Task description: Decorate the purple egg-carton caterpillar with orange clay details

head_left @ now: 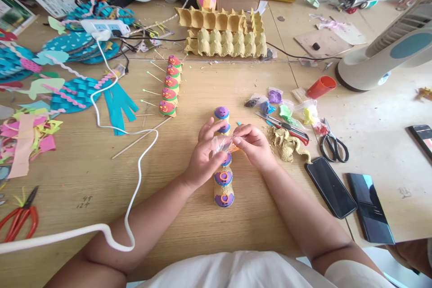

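Observation:
Above a strip of egg-carton cups covered with purple and blue clay, my two hands hold a small clear plastic bag with something orange in it. My left hand pinches the bag's left side, its upper fingers raised. The thumb and forefinger of my right hand close on the bag's other end. Orange rings sit on the two nearest cups. The middle of the strip is hidden behind the hands and bag.
A finished-looking red and green carton strip stands left of centre. Rightward lie bagged clay, a box cutter, scissors and two phones. A white cable crosses the left side. Egg cartons lie behind.

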`<state>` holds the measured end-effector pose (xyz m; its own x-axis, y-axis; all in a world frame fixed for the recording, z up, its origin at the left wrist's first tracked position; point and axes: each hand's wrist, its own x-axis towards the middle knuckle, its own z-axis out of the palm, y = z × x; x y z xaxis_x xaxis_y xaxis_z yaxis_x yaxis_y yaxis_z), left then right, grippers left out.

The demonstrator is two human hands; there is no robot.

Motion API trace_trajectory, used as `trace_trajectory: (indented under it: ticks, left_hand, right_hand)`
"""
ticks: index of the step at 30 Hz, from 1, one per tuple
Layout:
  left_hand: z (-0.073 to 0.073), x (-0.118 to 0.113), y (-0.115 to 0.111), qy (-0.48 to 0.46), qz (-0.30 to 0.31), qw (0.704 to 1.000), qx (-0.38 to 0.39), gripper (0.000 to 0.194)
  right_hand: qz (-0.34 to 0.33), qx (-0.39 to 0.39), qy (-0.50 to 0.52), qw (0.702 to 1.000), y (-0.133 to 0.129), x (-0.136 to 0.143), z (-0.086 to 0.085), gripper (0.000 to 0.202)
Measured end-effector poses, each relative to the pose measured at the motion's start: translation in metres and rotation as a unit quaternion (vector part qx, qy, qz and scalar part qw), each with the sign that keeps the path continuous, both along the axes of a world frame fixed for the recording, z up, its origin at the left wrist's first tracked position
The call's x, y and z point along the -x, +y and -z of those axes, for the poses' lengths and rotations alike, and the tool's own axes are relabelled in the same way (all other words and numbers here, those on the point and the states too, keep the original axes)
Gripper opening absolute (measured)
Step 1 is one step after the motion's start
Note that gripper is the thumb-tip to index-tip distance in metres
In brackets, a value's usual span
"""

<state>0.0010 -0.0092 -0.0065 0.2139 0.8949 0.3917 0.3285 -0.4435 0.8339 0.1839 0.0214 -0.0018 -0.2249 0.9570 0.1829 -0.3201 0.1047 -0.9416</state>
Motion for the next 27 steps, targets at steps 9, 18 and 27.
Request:
trace_trajectory:
  ticks: [9,18,27]
  left_hand:
    - [-0.005,-0.002,0.002,0.042,-0.051,0.996,-0.063,0.020]
    - [-0.007,-0.003,0.004,0.009,-0.016,0.999,-0.043,0.022]
    - [-0.007,-0.001,0.002,-0.002,-0.017,1.000,-0.019,0.024]
  right_hand:
    - [0.001,-0.007,-0.007,1.000,-0.002,0.000,0.000,0.024]
    - [0.015,-0.003,0.013,1.000,-0.001,0.000,0.005,0.021]
    - [-0.013,0.037,0.016,0.999,-0.001,0.000,0.009,0.026]
